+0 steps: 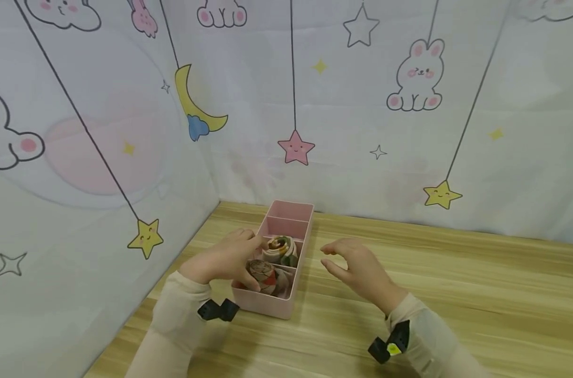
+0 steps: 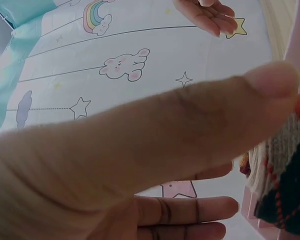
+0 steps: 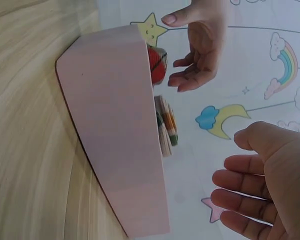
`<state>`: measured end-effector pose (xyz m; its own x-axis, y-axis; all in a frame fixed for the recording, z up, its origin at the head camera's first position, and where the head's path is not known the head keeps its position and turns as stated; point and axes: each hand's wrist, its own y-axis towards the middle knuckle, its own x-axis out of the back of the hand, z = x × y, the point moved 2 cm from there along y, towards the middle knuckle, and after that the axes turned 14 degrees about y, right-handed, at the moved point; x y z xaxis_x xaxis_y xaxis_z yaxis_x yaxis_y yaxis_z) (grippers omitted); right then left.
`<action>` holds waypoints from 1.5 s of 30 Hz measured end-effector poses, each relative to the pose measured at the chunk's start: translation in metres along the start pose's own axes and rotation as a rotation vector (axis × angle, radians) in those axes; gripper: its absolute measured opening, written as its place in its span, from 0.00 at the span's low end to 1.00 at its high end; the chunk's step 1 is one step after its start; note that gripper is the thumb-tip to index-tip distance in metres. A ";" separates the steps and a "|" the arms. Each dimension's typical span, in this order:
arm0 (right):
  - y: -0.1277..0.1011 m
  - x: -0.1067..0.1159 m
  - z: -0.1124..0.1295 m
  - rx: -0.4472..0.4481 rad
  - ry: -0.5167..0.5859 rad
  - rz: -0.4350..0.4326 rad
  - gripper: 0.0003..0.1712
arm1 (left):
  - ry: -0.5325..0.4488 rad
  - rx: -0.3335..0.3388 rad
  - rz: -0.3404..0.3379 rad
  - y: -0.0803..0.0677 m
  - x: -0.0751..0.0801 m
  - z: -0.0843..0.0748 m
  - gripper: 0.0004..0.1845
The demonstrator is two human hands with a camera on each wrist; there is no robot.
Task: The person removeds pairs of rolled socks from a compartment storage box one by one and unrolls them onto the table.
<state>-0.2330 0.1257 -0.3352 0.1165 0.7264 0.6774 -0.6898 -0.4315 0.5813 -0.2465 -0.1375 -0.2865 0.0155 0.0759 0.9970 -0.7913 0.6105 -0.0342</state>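
Note:
A pink divided box (image 1: 263, 305) stands on the table and holds two rolled socks. The brown-and-red diamond-patterned sock (image 1: 263, 275) sits in the nearest compartment, and the cream, green and orange sock (image 1: 280, 250) in the one behind it. My left hand (image 1: 230, 257) hovers over the box's left side, thumb beside the diamond-patterned sock; the right wrist view shows its fingers loosely bent and apart from the sock. To the right of the box, my right hand (image 1: 362, 268) hangs over the table with relaxed, spread fingers and nothing in them.
The wooden table (image 1: 456, 273) extends to the right of the box. Two farther compartments of the box lie behind the socks. White cloth (image 1: 362, 173) printed with stars and rabbits hangs behind and at the left. Each wrist wears a small black camera (image 1: 219, 310).

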 end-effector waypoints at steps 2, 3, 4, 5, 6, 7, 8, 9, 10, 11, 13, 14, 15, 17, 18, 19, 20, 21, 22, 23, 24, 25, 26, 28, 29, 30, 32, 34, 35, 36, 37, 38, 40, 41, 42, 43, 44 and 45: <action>0.003 -0.003 0.004 0.008 0.019 0.010 0.12 | -0.020 0.004 0.018 -0.002 -0.001 0.003 0.35; 0.004 -0.005 0.006 0.015 0.028 0.015 0.12 | -0.032 0.007 0.030 -0.002 -0.002 0.005 0.33; 0.006 -0.007 0.008 0.021 0.038 0.022 0.12 | -0.042 0.009 0.042 -0.002 -0.002 0.006 0.33; 0.007 -0.009 0.011 0.029 0.049 0.029 0.12 | -0.050 0.012 0.054 -0.002 -0.003 0.007 0.32; 0.009 -0.011 0.013 0.038 0.062 0.038 0.12 | -0.050 0.007 0.061 -0.002 -0.004 0.009 0.32; 0.011 -0.013 0.015 0.041 0.075 0.050 0.12 | -0.052 0.008 0.070 -0.002 -0.005 0.010 0.32; 0.013 -0.015 0.018 0.042 0.089 0.065 0.12 | -0.050 0.006 0.076 -0.001 -0.006 0.011 0.32; 0.015 -0.018 0.020 0.041 0.104 0.082 0.12 | -0.050 0.009 0.083 -0.001 -0.008 0.013 0.32; 0.017 -0.020 0.022 0.036 0.118 0.100 0.13 | -0.042 0.004 0.085 0.000 -0.009 0.014 0.32; 0.019 -0.023 0.025 0.028 0.134 0.121 0.13 | -0.037 0.002 0.085 0.000 -0.010 0.016 0.32; 0.023 -0.029 0.031 0.007 0.152 0.166 0.15 | -0.029 0.007 0.087 0.001 -0.013 0.019 0.31; 0.025 -0.032 0.033 -0.003 0.159 0.187 0.16 | -0.025 0.007 0.087 0.001 -0.014 0.021 0.31; 0.027 -0.035 0.036 -0.013 0.167 0.206 0.17 | -0.024 0.010 0.089 0.002 -0.015 0.022 0.31; 0.032 -0.042 0.041 -0.024 0.160 0.242 0.19 | -0.022 0.014 0.095 0.002 -0.017 0.025 0.31; 0.034 -0.045 0.044 -0.028 0.150 0.257 0.20 | -0.018 0.014 0.097 0.003 -0.018 0.025 0.31; 0.036 -0.048 0.047 -0.029 0.144 0.270 0.21 | -0.013 0.013 0.099 0.003 -0.019 0.026 0.30; 0.038 -0.051 0.049 -0.032 0.137 0.283 0.22 | -0.009 0.011 0.101 0.003 -0.019 0.026 0.30; 0.039 -0.054 0.051 -0.036 0.127 0.296 0.23 | -0.005 0.011 0.103 0.004 -0.019 0.026 0.29; 0.041 -0.057 0.053 -0.043 0.109 0.310 0.24 | 0.001 0.010 0.105 0.004 -0.019 0.027 0.29; 0.042 -0.060 0.056 -0.052 0.093 0.321 0.26 | 0.006 0.011 0.106 0.004 -0.019 0.026 0.28; 0.043 -0.063 0.057 -0.066 0.070 0.333 0.26 | 0.012 0.012 0.107 0.004 -0.019 0.026 0.28; 0.044 -0.065 0.059 -0.081 0.047 0.344 0.27 | 0.015 0.012 0.108 0.004 -0.019 0.026 0.27; 0.045 -0.068 0.060 -0.101 0.023 0.357 0.27 | 0.015 0.011 0.110 0.004 -0.019 0.026 0.27; 0.047 -0.074 0.061 -0.133 -0.022 0.375 0.27 | 0.013 0.011 0.114 0.004 -0.020 0.026 0.27; 0.047 -0.076 0.062 -0.145 -0.035 0.381 0.27 | 0.012 0.011 0.116 0.004 -0.020 0.026 0.27; 0.048 -0.079 0.062 -0.155 -0.042 0.388 0.26 | 0.008 0.009 0.118 0.004 -0.020 0.026 0.27; 0.049 -0.083 0.063 -0.159 -0.051 0.391 0.27 | -0.001 0.007 0.124 0.004 -0.020 0.025 0.27; 0.050 -0.085 0.063 -0.153 -0.069 0.388 0.29 | -0.010 0.008 0.129 0.004 -0.020 0.025 0.28; 0.050 -0.087 0.063 -0.149 -0.080 0.386 0.29 | -0.010 0.006 0.130 0.004 -0.020 0.025 0.28; 0.051 -0.088 0.064 -0.144 -0.099 0.385 0.30 | -0.011 0.004 0.131 0.004 -0.020 0.025 0.28; 0.051 -0.088 0.064 -0.141 -0.120 0.384 0.31 | -0.010 0.003 0.129 0.004 -0.019 0.025 0.28; 0.051 -0.089 0.065 -0.142 -0.138 0.385 0.31 | -0.011 0.002 0.128 0.004 -0.019 0.025 0.29; 0.052 -0.091 0.065 -0.148 -0.166 0.392 0.32 | -0.010 0.004 0.126 0.004 -0.019 0.025 0.28; 0.052 -0.091 0.065 -0.147 -0.175 0.393 0.32 | -0.006 0.002 0.125 0.004 -0.019 0.025 0.28; 0.052 -0.092 0.065 -0.147 -0.182 0.392 0.32 | -0.007 0.004 0.126 0.004 -0.019 0.025 0.28; 0.052 -0.092 0.065 -0.146 -0.187 0.387 0.32 | -0.009 0.008 0.128 0.005 -0.019 0.025 0.28; 0.052 -0.093 0.065 -0.144 -0.192 0.382 0.33 | -0.009 0.010 0.132 0.005 -0.019 0.025 0.29; 0.052 -0.094 0.065 -0.137 -0.200 0.374 0.33 | -0.008 0.013 0.136 0.005 -0.019 0.025 0.28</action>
<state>-0.2330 0.0006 -0.3393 -0.0326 0.4100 0.9115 -0.7978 -0.5601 0.2234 -0.2659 -0.1553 -0.3043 -0.0976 0.1508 0.9837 -0.7937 0.5846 -0.1683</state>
